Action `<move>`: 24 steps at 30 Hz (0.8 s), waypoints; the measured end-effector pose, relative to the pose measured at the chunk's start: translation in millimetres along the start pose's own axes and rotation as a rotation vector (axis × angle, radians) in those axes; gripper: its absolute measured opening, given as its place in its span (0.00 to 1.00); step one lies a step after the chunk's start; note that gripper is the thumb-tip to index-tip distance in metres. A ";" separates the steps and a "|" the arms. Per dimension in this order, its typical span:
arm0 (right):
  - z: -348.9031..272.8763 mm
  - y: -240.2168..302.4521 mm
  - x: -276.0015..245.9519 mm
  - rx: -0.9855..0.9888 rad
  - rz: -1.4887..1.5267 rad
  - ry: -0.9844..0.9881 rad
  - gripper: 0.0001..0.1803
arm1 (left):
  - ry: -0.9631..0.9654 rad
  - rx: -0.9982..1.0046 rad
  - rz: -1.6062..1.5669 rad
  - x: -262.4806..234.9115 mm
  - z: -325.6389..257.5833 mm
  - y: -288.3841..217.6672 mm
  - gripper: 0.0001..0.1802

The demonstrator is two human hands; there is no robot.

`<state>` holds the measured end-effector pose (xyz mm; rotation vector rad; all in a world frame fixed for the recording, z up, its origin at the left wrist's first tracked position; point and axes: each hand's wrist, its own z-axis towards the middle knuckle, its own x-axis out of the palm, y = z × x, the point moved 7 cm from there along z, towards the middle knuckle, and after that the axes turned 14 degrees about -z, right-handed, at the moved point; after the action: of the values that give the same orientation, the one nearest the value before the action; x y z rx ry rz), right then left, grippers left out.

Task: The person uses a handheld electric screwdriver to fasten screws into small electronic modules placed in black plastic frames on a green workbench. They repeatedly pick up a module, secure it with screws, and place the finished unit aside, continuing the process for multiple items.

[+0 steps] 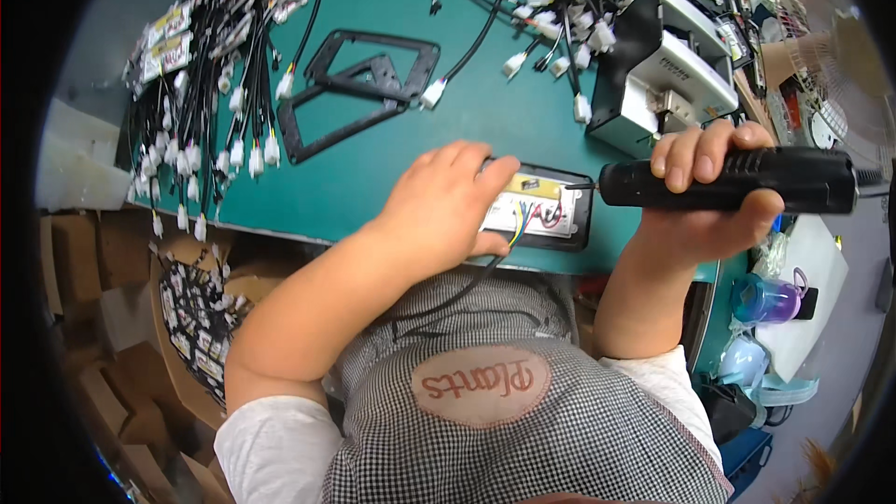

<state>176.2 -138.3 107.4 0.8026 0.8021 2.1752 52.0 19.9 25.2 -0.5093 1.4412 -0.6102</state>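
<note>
Under my left hand (446, 203) lies a black rectangular housing (584, 224) with a light-coloured board inside. My left fingers and thumb grip its left end. A yellow label (530, 186) and several thin coloured wires (525, 222) show on the board, and a black cable (467, 293) runs from them toward my apron. A black electric screwdriver (793, 179) is held level in my right hand (702, 219), fingers wrapped over its body. Its bit (581, 187) points left over the right part of the housing; whether the tip touches a screw cannot be made out.
Two black frames (373, 61) overlap on the green table (355, 177). Bundles of cables with white connectors (177, 154) hang at the left edge; more connectors (597, 35) pile up at the back. A black-and-white metal fixture (667, 70) stands at right, with a purple-blue bottle (770, 301) nearer.
</note>
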 end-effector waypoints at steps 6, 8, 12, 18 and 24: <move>24.4 -43.2 -28.9 0.191 0.584 0.050 0.32 | 0.195 0.043 0.212 -26.4 17.2 -14.8 0.42; 20.5 -45.0 -37.2 0.209 0.677 0.087 0.32 | 0.135 0.155 0.284 -48.2 25.7 -23.1 0.41; 24.7 -29.0 -42.3 0.147 0.769 0.160 0.30 | 0.050 0.412 0.514 -121.7 85.1 -60.0 0.42; 34.8 -34.5 -29.5 0.214 0.832 0.138 0.28 | -0.619 0.334 0.624 -215.4 197.1 -136.8 0.32; 30.5 -37.7 -28.7 0.233 0.777 0.136 0.28 | -0.349 0.182 0.803 -244.0 234.1 -75.6 0.22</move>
<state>229.1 -128.7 90.4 1.2487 0.9241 2.8710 272.5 115.1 274.9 0.1239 1.1140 0.0016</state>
